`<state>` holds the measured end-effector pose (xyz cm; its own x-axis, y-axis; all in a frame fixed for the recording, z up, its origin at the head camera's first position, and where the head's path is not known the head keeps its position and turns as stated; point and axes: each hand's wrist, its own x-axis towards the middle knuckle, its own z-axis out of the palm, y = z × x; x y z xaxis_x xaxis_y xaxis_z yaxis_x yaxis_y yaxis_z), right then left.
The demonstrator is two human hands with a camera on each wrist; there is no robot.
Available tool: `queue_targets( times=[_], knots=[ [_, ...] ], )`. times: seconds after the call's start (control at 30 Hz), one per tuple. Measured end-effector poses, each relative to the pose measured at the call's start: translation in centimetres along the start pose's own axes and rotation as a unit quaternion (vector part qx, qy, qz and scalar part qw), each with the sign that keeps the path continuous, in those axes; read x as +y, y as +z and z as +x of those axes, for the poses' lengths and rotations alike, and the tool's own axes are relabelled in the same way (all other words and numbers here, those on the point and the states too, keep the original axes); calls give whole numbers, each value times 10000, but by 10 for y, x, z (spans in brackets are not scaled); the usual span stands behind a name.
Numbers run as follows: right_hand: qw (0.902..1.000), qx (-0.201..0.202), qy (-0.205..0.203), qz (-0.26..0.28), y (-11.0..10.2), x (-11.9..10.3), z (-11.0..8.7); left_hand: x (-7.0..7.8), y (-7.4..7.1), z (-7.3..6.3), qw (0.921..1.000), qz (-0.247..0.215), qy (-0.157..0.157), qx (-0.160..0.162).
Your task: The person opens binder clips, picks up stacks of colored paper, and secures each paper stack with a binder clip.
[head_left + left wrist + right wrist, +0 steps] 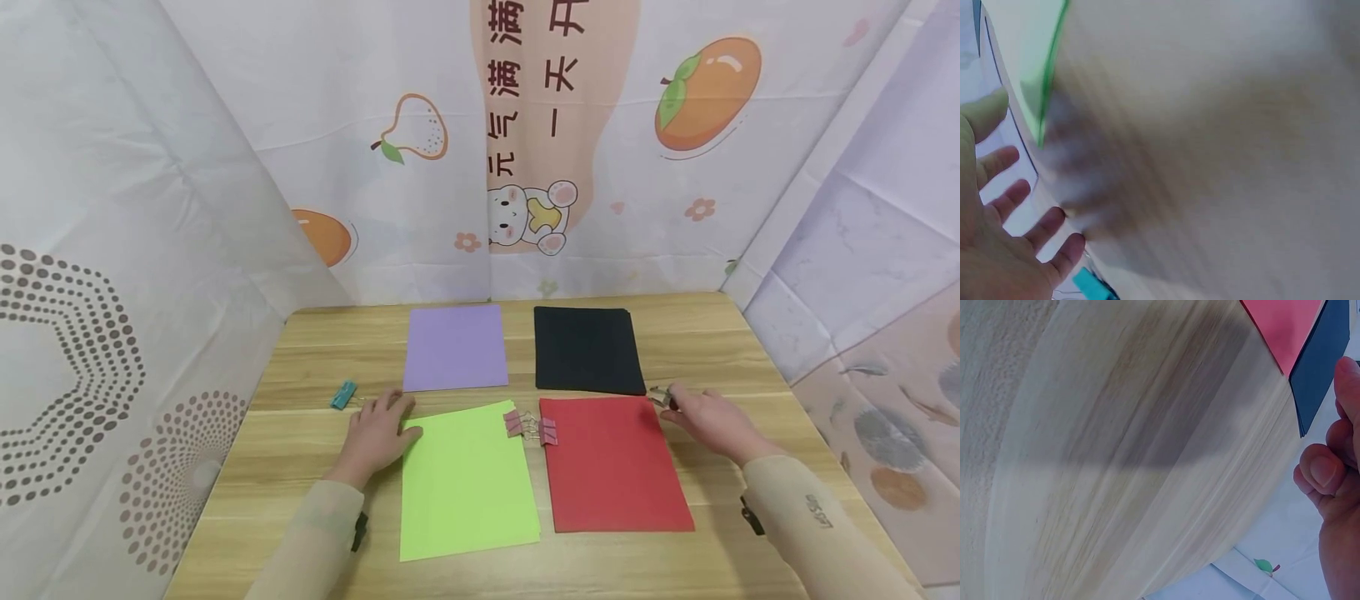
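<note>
My left hand (pixel 377 437) lies by the upper left corner of the lime-green paper stack (pixel 468 487), its fingers (pixel 1047 228) spread and holding nothing. A teal binder clip (pixel 343 394) rests on the table just beyond those fingers. With curled fingers my right hand (pixel 708 421) pinches a black binder clip (pixel 665 399) with silver handles, at the upper right corner of the red paper stack (pixel 618 467). In the right wrist view the clip is mostly hidden. Two pink binder clips, one on the green stack's corner (pixel 513 422) and one on the red's (pixel 549 431), face each other.
Behind the front stacks lie purple paper (pixel 456 347) on the left and a black paper stack (pixel 587 350) on the right. The wooden table (pixel 300 450) ends at a printed curtain (pixel 420 250) at the back, with more curtains at both sides.
</note>
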<state>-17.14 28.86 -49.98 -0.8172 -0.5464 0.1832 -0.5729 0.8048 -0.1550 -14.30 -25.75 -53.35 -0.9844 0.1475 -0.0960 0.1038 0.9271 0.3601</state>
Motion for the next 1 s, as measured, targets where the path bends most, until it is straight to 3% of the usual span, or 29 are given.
queue_targets(
  times=[0.23, 0.5, 0.67, 0.83, 1.0],
  knots=[
    [9996, -213, 168, 28, 0, -3, 3, 8, -5, 19, 9995, 194, 227, 120],
    [9994, -208, 234, 156, 3, -2, 7, 11, -5, 40, 9996, 161, 180, -143],
    [9977, -393, 388, 395, 2, -5, 9, 15, -2, 46, 9983, 216, 195, -505],
    [9953, -561, 562, 560, -1, -10, 13, 17, 1, 48, 9968, 364, 253, -672],
    [9966, -519, 429, 472, -1, -12, 17, 18, 1, 48, 9952, 517, 289, -779]
  ],
)
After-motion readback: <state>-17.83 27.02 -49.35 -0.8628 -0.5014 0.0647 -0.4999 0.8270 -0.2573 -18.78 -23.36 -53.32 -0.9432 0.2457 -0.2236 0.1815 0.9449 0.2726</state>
